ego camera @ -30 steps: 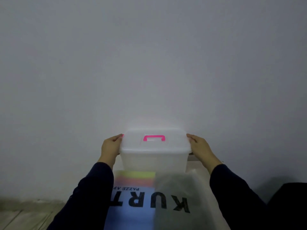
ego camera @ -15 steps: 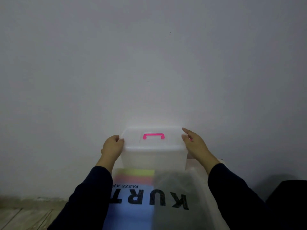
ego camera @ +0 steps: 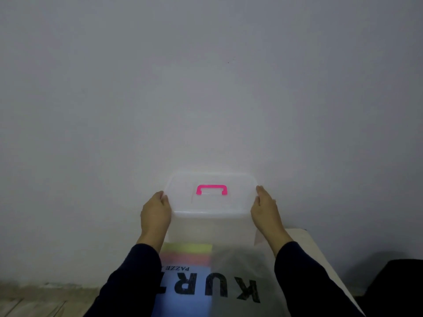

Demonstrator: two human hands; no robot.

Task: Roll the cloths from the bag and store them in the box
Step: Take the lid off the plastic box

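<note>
A translucent plastic box (ego camera: 210, 227) stands at the far end of a small white table, against the wall. Its clear lid (ego camera: 211, 202) with a pink handle (ego camera: 211, 189) is tilted up toward me, above the box body. My left hand (ego camera: 155, 215) grips the lid's left edge and my right hand (ego camera: 265, 211) grips its right edge. In front of the box lies a translucent plastic bag (ego camera: 229, 275) printed with big black letters and coloured stripes; dark contents show faintly through its right half.
The white table (ego camera: 320, 255) is narrow, its right edge running down to the lower right. A plain grey wall rises right behind the box. Wooden floor (ego camera: 34, 303) shows at lower left, a dark object (ego camera: 398, 289) at lower right.
Both hands shifted from the box's side latches to the lid's edges, and the lid has come up and tilted toward me.
</note>
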